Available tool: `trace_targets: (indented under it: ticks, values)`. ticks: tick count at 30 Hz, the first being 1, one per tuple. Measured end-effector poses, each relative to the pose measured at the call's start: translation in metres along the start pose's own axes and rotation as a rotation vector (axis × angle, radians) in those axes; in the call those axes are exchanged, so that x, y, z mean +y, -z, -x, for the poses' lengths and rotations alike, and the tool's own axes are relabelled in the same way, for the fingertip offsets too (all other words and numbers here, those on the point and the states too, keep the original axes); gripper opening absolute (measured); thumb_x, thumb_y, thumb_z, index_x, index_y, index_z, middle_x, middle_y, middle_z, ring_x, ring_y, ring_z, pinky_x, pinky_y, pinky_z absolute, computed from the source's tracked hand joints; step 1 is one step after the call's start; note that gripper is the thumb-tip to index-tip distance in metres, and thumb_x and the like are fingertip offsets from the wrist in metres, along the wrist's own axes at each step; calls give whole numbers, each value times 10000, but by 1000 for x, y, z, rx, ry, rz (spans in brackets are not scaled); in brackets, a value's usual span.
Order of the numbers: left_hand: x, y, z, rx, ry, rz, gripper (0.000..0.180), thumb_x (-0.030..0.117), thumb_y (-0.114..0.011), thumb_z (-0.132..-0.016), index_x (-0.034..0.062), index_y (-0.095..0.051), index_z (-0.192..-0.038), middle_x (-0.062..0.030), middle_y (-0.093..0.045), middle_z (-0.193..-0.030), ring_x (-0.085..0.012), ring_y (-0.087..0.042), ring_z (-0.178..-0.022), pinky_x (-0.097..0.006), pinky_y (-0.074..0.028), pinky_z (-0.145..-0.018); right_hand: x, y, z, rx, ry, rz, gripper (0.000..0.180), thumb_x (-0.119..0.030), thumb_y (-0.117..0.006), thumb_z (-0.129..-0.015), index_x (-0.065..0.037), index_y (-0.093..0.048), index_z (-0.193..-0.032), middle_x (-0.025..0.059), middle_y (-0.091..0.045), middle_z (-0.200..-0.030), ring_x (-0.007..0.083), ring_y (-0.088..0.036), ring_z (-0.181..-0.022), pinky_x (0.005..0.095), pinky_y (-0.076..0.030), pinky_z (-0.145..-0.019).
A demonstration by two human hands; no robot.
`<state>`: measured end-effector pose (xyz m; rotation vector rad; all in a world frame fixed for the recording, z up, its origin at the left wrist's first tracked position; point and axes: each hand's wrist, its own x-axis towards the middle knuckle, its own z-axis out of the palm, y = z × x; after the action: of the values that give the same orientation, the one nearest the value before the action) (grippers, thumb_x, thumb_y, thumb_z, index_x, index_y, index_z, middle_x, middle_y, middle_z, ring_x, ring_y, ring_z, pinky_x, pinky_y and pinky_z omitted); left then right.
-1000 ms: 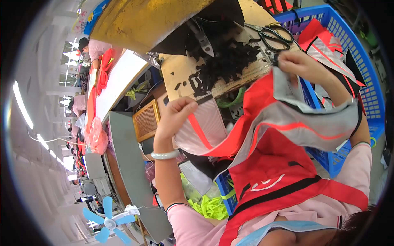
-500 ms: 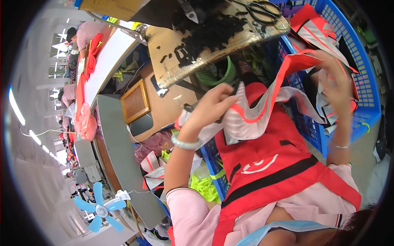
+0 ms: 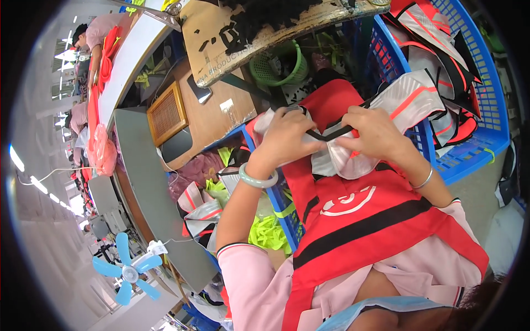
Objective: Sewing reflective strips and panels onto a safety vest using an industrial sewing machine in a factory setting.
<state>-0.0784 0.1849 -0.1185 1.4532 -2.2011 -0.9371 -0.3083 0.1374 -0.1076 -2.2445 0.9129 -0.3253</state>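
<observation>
In front of my red apron (image 3: 353, 237), both hands grip a long grey-and-white fabric strip (image 3: 408, 102) with an orange-red stripe and black edging. My left hand (image 3: 284, 138), with a pale bangle at its wrist, has its fingers closed on one part of the strip. My right hand (image 3: 372, 132) pinches it a short way off, thumb toward the left thumb. A black edge of the cloth spans the gap between them. One end extends from the right hand toward the basket; another part hangs in folds below the hands.
At right, a blue plastic basket (image 3: 494, 124) holds similar strips. Ahead is a worn board (image 3: 201, 55) with black scraps, above a green basket (image 3: 301, 63). A phone (image 3: 200, 91) lies on the wooden surface. Yellow-green strips (image 3: 270, 234) are piled at left, near a blue fan (image 3: 130, 273).
My right hand has come in from beside the basket toward my left hand and now grips the strip. The black edge is drawn between both hands. The view has shifted slightly.
</observation>
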Motion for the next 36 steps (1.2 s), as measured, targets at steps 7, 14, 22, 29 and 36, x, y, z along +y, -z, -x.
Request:
trace_targets:
  ticks: [7, 14, 22, 29, 36]
  values:
    - [54, 31, 9, 107, 115, -2, 248, 230, -731, -756, 30, -663, -885, -138, -642, -792, -327, -621, -723, -385, -480, -641, 8, 54, -10, 49, 78, -233, 267, -237, -724, -714, -8, -604, -778, 83, -569, -719, 243, -553, -624, 337, -424, -557]
    - [108, 96, -27, 327, 110, 223, 222, 145, -698, -814, -4, -666, -975, -159, -677, -830, -247, -665, -733, -302, -498, -676, 3, 119, -42, 182, 274, -462, 211, -183, -720, -801, -19, -589, -791, -9, -468, -642, 74, -444, -592, 249, -339, -513]
    - [49, 128, -63, 310, 198, 57, 246, 200, -677, -845, -22, -662, -950, -10, -648, -770, -70, -560, -723, -236, -452, -654, 6, 127, -98, 252, 211, -62, 350, -362, -661, -806, -16, -623, -834, 154, -561, -652, 263, -546, -594, 369, -416, -548]
    - [16, 160, -86, 353, 248, 69, 369, 281, -677, -827, -58, -639, -967, -169, -670, -826, -242, -640, -789, -325, -473, -745, 1, 145, -153, 174, 151, 148, 404, -421, -638, -811, -17, -638, -831, 180, -599, -670, 369, -586, -665, 442, -447, -628]
    - [2, 174, -108, 311, 371, 147, 415, 328, -668, -829, -51, -644, -997, -80, -646, -786, -127, -575, -760, -289, -466, -720, 13, 144, -179, 180, 95, 132, 434, -435, -639, -824, -1, -647, -840, 186, -610, -707, 358, -597, -690, 421, -458, -636]
